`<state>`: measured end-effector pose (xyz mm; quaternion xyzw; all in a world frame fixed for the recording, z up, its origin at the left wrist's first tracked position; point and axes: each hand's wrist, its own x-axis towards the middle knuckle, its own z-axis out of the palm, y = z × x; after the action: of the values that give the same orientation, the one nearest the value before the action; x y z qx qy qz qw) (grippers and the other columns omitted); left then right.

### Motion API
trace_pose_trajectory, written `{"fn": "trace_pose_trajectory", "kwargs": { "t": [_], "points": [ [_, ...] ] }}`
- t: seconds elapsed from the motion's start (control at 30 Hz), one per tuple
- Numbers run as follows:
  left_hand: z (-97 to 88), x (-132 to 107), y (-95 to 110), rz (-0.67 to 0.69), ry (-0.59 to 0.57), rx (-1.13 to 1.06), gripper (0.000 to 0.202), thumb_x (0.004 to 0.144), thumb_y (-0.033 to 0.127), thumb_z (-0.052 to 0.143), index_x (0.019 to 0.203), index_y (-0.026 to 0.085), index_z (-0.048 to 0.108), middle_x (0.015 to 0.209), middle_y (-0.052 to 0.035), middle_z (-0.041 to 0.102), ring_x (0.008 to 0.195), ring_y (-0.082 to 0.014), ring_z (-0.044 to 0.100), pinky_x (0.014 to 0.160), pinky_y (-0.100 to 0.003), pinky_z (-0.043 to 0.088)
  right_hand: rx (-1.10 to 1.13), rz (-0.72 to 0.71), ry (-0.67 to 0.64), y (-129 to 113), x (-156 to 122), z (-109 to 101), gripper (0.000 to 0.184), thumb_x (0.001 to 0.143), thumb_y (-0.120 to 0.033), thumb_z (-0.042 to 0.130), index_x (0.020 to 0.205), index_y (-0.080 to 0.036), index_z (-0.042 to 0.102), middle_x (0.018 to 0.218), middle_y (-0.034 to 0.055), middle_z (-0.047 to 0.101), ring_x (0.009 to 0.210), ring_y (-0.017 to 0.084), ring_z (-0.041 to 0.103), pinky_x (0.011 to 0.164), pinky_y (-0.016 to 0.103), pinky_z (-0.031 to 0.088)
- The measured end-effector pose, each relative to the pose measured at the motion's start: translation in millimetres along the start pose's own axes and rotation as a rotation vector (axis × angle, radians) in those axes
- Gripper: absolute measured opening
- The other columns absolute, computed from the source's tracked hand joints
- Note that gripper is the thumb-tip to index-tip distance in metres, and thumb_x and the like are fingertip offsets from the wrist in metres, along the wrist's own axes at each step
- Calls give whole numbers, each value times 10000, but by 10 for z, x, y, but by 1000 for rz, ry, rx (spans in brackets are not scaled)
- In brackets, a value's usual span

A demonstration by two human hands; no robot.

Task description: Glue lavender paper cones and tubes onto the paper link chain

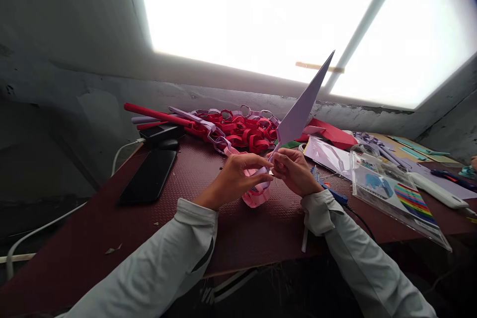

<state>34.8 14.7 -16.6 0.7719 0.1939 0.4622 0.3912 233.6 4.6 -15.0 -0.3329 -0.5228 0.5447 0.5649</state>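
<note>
My right hand (pixel 292 171) is closed in a pinch on the narrow lower end of a pale purple paper piece (pixel 303 109). This piece is long and blade-shaped, and its sharp tip points up to the right. Beside it, my left hand (pixel 240 179) has its fingers curved and its thumb apart from them, with the fingertips close to the pinched end. Between and below the hands hangs or rests a pink and purple paper chain (pixel 257 198), partly hidden by my left hand. Behind lies a heap of red and purple paper chain links (pixel 249 131).
At left are a black phone (pixel 149 176), a dark box (pixel 160 131) and red paper rolls (pixel 158 113). To the right lie a blue glue gun (pixel 337 195), a clear plastic packet (pixel 395 194), a white stick-like device (pixel 437 190) and purple sheets. The brown table's (pixel 141 238) front edge is near.
</note>
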Motion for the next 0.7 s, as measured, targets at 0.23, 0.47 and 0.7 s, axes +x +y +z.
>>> {"fn": "trace_pose_trajectory", "kwargs": {
  "t": [0.23,0.47,0.7],
  "points": [
    [12,-7,-5,6,18,41,243,833,301,825,1024,169,756,976,-48,755,934,-173,697,834,-267,541,-15,-25,14,31,14,-18,235,803,-372,827,753,-168,721,571,-66,418,481,51,315,435,224,258],
    [25,6,63,-49,74,-110,490,734,295,908,1086,176,589,1010,-57,757,976,-190,737,850,-269,559,-22,-42,-20,48,0,-33,176,795,-318,840,802,-173,740,582,-61,475,484,45,327,448,219,278],
    [41,-4,83,-47,99,-53,513,725,302,914,1099,182,585,1049,-82,772,1001,-219,749,853,-293,560,-67,-49,-23,68,-5,-42,213,768,-332,869,819,-182,726,697,-30,600,499,40,322,453,227,280]
  ]
}}
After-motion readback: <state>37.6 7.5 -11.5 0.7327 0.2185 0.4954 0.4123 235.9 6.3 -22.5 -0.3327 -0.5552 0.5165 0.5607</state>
